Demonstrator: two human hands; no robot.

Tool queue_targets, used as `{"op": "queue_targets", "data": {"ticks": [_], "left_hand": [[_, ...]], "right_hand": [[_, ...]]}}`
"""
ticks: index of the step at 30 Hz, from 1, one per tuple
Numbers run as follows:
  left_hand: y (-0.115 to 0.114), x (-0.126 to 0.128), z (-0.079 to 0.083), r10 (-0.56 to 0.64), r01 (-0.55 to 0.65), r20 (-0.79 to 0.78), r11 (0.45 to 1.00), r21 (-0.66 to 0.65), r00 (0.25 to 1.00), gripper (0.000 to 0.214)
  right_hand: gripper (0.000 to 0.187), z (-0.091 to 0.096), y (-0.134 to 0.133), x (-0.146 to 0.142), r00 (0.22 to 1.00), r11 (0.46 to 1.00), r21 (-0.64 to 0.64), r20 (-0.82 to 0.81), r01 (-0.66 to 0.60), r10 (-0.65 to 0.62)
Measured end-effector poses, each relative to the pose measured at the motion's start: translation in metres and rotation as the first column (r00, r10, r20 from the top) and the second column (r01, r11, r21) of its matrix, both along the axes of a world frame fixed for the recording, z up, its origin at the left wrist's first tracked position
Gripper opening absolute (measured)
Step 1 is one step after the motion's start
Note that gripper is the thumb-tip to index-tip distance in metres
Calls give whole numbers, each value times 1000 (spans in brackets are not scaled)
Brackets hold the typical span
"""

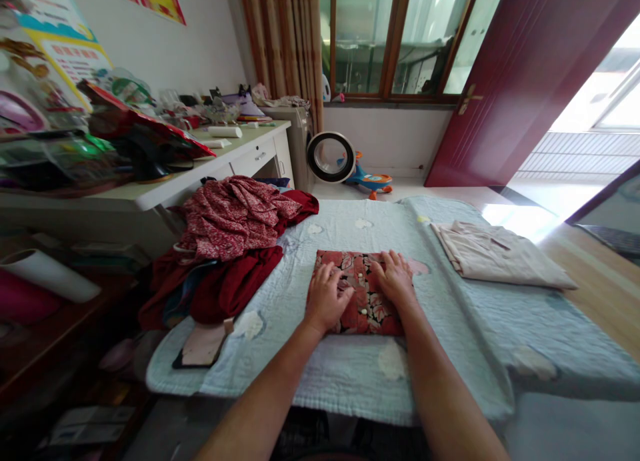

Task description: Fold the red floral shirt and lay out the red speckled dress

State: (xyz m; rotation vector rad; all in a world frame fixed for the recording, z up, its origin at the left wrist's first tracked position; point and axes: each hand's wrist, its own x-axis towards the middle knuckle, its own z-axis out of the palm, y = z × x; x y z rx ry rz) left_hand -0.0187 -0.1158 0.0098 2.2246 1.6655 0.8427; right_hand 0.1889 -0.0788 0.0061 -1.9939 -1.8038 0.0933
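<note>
A red and black leaf-patterned shirt (369, 299) lies folded into a flat rectangle, with pale buttons down its middle. My left hand (327, 297) rests on its left part, fingers spread. On the upper right part lies my right hand (395, 277), palm down and fingers apart. Beneath the shirt spreads a pale blue quilted cover (360, 371) with cloud shapes. A heap of clothes sits to the left: a red-and-white patterned garment (240, 217) over dark red garments (235, 284). Folded beige trousers or a similar garment (500, 254) lie at the right.
A phone or case with a pinkish cover (203, 344) lies near the cover's left front edge. Along the left wall runs a cluttered desk (250, 151). Farther back are a washing machine with its round door open (331, 157), a blue and orange ride-on toy (367, 179) and a red door (480, 81).
</note>
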Motion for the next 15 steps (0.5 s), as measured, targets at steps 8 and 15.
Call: {"op": "queue_targets", "data": {"ticks": [8,15], "left_hand": [[61,-40,7,352,-233,369,915,-329,860,45],[80,-26,6,445,-147,509,841,-521,737,44]], "right_hand": [[59,-7,-8,52,921,989,5,-365,150,-138],[44,13,-11,34,639,976,-143,-738,165,-216]]}}
